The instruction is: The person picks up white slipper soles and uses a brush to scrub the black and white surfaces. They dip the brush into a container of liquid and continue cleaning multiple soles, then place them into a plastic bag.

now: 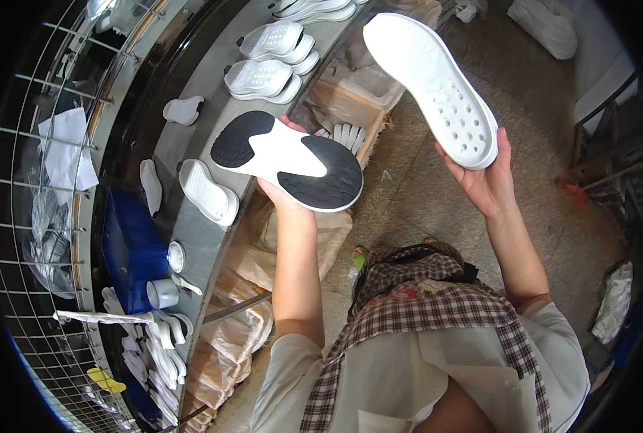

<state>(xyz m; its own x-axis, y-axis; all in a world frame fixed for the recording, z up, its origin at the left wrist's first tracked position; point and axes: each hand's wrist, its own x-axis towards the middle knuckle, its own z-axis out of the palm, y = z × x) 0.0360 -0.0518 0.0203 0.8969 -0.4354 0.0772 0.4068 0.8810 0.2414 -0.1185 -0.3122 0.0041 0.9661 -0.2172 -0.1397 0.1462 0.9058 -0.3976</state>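
Observation:
My left hand [287, 196] grips a white shoe sole [264, 148] from beneath, with its black-patched tread facing up. The fingertips show past its far edge; the rest of the fingers are hidden behind it. Out to the right, my right hand [486, 180] holds a second white shoe sole [437, 86] by its heel end. That one shows its inner side, with round hollows in the heel, and its toe points up and left. The two soles are apart. Nearest to my left hand on the bench lies another white sole [207, 192].
Pairs of white soles [264, 78] line the grey bench [224, 115] on the left. A blue bin [130, 245], a white mug [163, 293] and piled white soles [164, 353] are nearer. Plastic-lined boxes [350, 101] stand beside the bench. A wire grid [40, 180] rises at far left.

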